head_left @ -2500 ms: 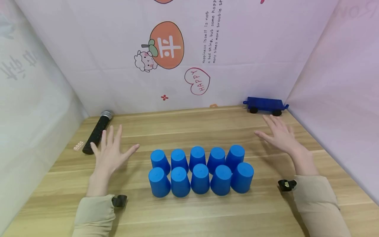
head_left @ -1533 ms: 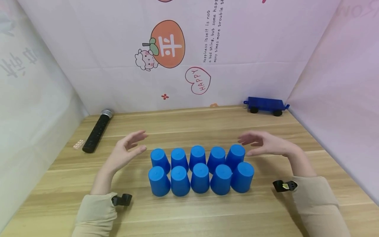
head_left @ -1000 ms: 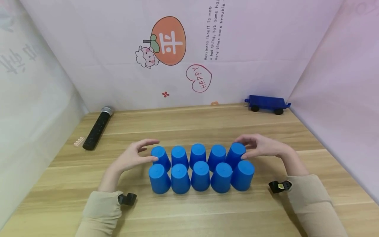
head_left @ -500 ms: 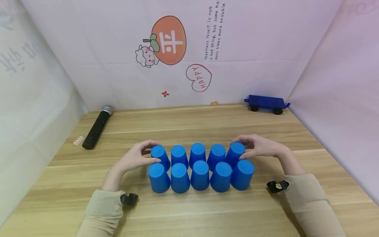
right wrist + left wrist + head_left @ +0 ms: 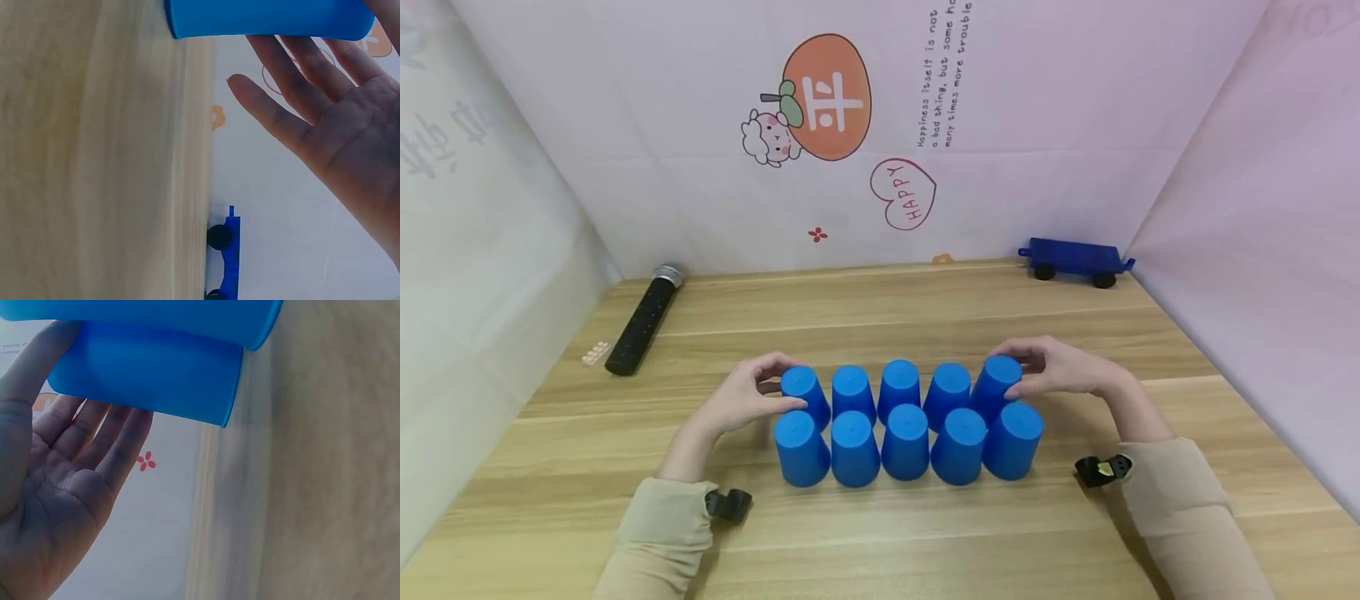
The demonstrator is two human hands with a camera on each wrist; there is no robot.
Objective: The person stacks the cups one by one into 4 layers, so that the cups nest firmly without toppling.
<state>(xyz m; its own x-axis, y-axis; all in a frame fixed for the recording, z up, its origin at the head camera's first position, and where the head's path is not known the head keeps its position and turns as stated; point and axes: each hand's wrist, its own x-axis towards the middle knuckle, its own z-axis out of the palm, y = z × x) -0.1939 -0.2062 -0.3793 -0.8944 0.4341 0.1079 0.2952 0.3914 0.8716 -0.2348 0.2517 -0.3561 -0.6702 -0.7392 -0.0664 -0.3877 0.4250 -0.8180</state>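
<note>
Wooden tabletop (image 5: 880, 542) bore the front cup row (image 5: 906, 450); behind it, my left hand (image 5: 748, 398) and right hand (image 5: 1066, 371), earlier empty, now clasped the left end cup (image 5: 801, 383) and right end cup (image 5: 997, 385), seemingly securely.

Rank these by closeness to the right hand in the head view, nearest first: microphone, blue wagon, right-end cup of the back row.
1. Right-end cup of the back row: between the thumb and fingers of the right hand.
2. Blue wagon: beyond the hand, at the back right of the table.
3. Microphone: across on the left side.
</note>
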